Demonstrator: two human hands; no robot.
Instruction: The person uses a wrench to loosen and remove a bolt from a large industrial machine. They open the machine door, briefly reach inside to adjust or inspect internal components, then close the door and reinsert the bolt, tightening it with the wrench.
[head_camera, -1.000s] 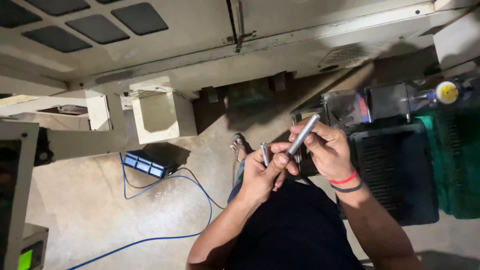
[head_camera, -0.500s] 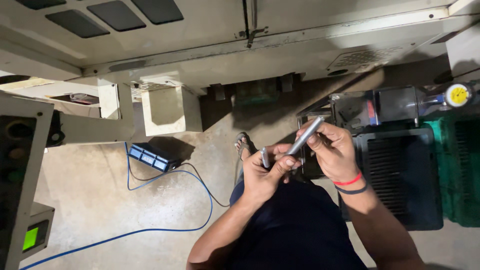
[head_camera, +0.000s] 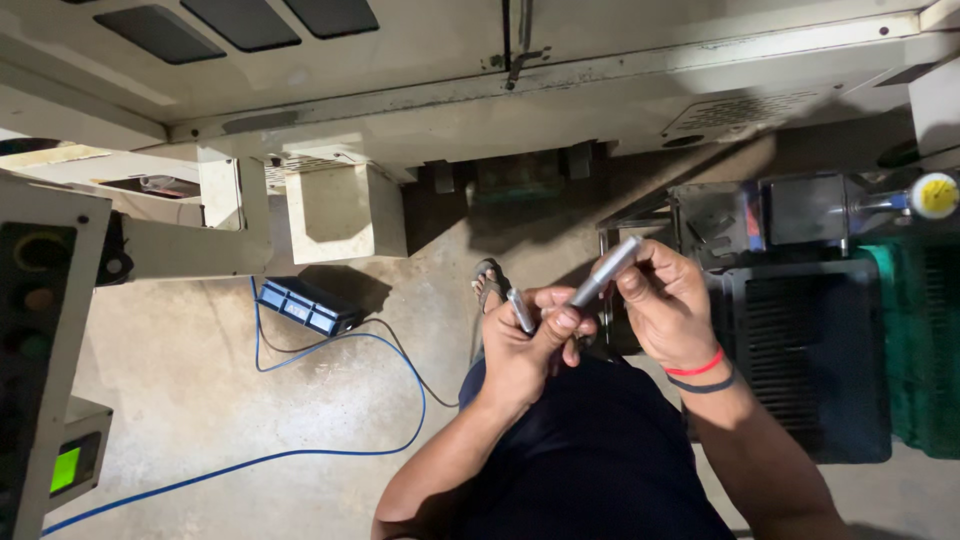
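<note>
Concrete floor (head_camera: 180, 400) open leftward; both hands (head_camera: 600, 320) grip metal rod (head_camera: 603, 272)

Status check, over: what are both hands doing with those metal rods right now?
Right hand pinching long grey rod, tilted. Left hand gripping short metal pin, thumb at the rod's lower end. Nothing between hands; blue cable lies on floor, apart.

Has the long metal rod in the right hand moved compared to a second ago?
Cannot tell. The camera itself shifted; against the black crate, the metal rod in the right hand sits about where it did, tilted the same way.
</note>
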